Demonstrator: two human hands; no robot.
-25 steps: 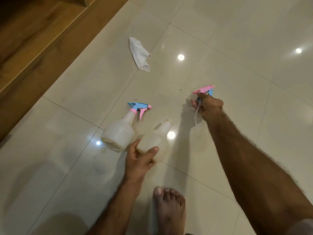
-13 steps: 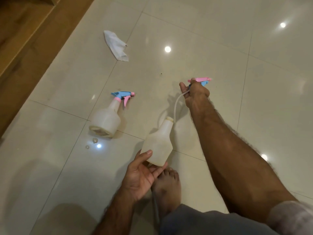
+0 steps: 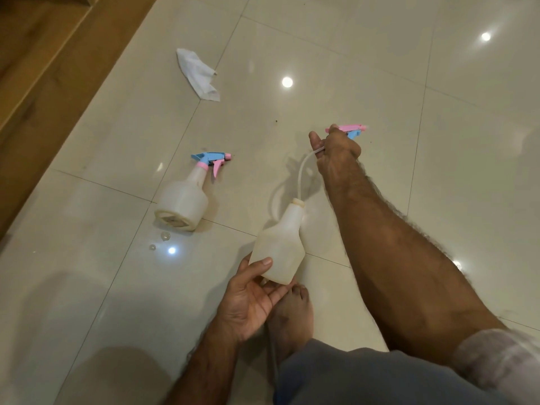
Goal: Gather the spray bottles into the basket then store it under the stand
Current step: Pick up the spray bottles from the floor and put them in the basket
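Left hand (image 3: 248, 302) grips open bottle (image 3: 279, 249), neck pointing away; right hand (image 3: 336, 150) grips sprayer head (image 3: 349, 130).

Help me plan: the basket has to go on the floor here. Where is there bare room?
The tiles right of the right hand lie bare. So does the patch between the white cloth and the lying spray bottle. It is crowded near the foot, where the left hand holds the open bottle.

a crumpled white cloth (image 3: 198, 73) lies on the glossy tiled floor (image 3: 380, 83) (wooden edge (image 3: 43, 92) alongside).
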